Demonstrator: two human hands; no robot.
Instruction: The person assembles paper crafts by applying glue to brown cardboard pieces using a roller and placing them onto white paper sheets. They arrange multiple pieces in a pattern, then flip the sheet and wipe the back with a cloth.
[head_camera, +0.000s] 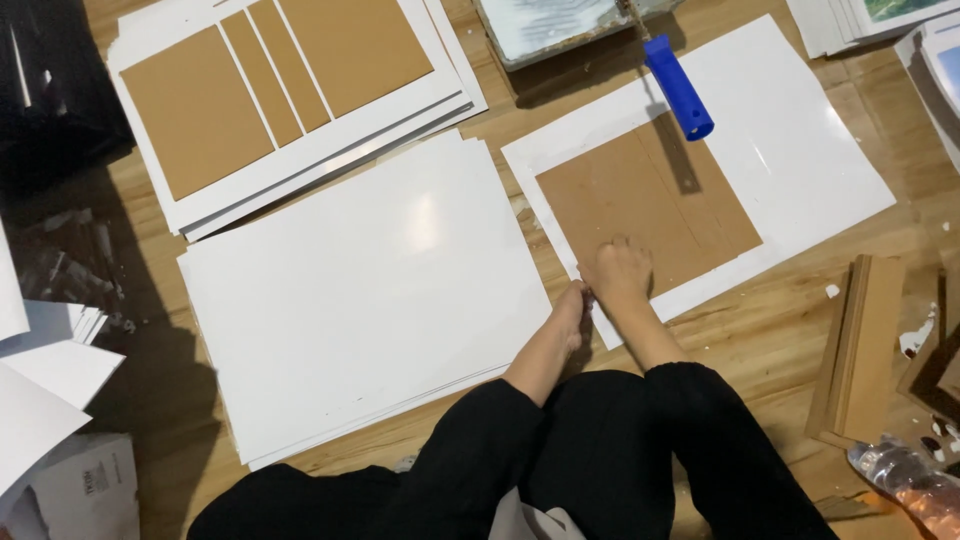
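Both hands meet at the near-left corner of the brown board (650, 205) on a white sheet (800, 150): right hand (620, 272) pressing with fingers curled together, left hand (573, 305) fingers pinching the sheet's edge.

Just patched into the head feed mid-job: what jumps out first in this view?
Both hands meet at the near corner of a brown board lying on a glossy white sheet: the right hand presses on the board, the left hand touches its edge. A bright blue roller handle lies across the sheet's far side. A big stack of white sheets fills the middle of the wooden floor.
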